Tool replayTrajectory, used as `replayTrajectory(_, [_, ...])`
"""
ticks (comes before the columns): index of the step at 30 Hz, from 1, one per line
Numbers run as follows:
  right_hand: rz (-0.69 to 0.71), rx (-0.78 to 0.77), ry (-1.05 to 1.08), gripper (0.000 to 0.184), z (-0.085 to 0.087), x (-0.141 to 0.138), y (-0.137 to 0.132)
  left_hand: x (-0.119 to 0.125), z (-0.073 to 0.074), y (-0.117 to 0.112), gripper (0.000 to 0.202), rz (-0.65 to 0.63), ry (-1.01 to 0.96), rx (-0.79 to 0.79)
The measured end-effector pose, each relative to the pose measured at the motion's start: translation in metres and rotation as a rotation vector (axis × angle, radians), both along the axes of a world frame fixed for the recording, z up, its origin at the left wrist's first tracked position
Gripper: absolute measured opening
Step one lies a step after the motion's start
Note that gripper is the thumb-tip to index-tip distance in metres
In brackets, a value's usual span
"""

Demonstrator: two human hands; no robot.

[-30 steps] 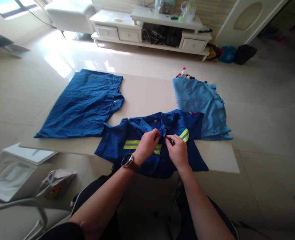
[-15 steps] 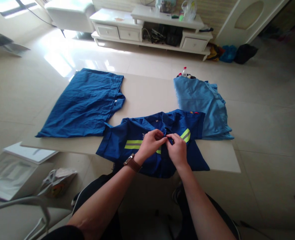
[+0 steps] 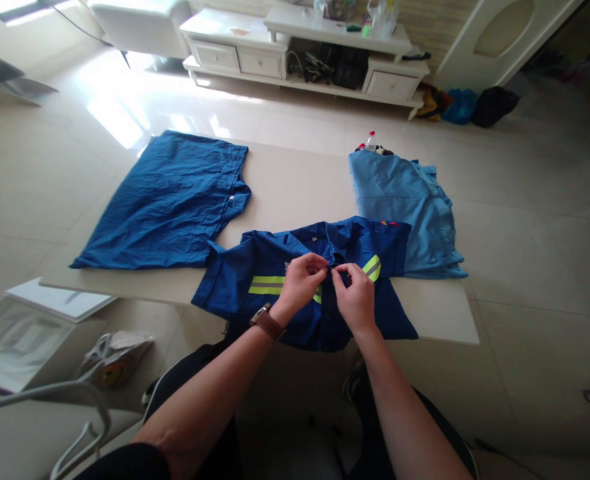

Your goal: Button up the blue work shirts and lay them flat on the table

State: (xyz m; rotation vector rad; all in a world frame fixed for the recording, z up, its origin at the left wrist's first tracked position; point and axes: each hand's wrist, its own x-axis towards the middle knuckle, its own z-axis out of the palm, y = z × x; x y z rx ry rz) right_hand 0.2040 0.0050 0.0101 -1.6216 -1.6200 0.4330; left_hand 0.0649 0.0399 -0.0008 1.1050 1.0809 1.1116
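Note:
A dark blue work shirt [image 3: 269,257] with lime-yellow reflective stripes lies face up on a pale table [image 3: 295,187], its collar toward the far side. My left hand [image 3: 299,283], with a brown-strapped wristwatch [image 3: 267,325] on its wrist, pinches the shirt's front opening just below the collar. My right hand [image 3: 355,298] pinches the opposite side of the same opening. The fingertips of both hands nearly meet there, hiding any button or buttonhole between them.
A flat dark blue garment [image 3: 165,200] lies to the left and a light blue garment [image 3: 405,207] to the right. Beyond the table stand a plastic bottle [image 3: 371,141] and a white TV cabinet [image 3: 299,53]. A chair armrest [image 3: 49,393] sits at lower left.
Both hands stay on the shirt's front opening, with small shifts of the fingers. The whole scene sits slightly higher in the view.

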Motion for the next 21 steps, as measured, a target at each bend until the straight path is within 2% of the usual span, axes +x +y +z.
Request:
replayTrajectory(9, [-0.052,-0.006,0.076,0.016,-0.0034,-0.004,-0.0004,-0.0007,0.002,-0.0024,0.016,-0.035,0.04,0.015])
replayTrajectory(17, [-0.168,-0.17,0.244,0.025,-0.0068,-0.0039,-0.0021,-0.0042,0.0075,-0.007,0.025,-0.063,0.25,0.04])
replayTrajectory(21, [-0.207,-0.17,0.363,0.023,-0.0067,-0.0043,-0.0004,-0.0034,0.0062,-0.008,0.025,-0.074,0.153,0.022])
